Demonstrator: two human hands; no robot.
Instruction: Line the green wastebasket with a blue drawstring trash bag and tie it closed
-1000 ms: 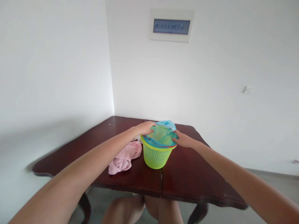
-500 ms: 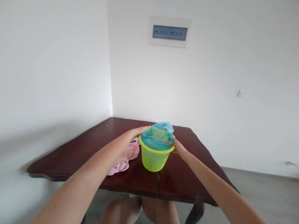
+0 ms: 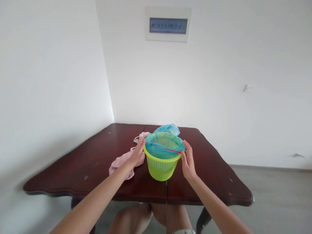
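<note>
You've got both hands up at the rim of the yellow-green basket, which stands upright on the dark red-brown surface, right over the seam between its panels. Here's your left hand, set against the left side of the rim, fingers close together. Across from it, your right hand is at the right side, its thumb a little apart from its fingers. Whether either one is truly pinching the edge, I can't tell from here.

Inside that basket sits a blue-green plastic bag, lining the walls, with a red strip running taut across the front of the mouth. Behind the rim, there's bunched blue plastic; its link to the lining is hidden. Over by your left forearm, a crumpled pink cloth lies partly covered, and just beyond your left fingers is a white item with loops.
</note>
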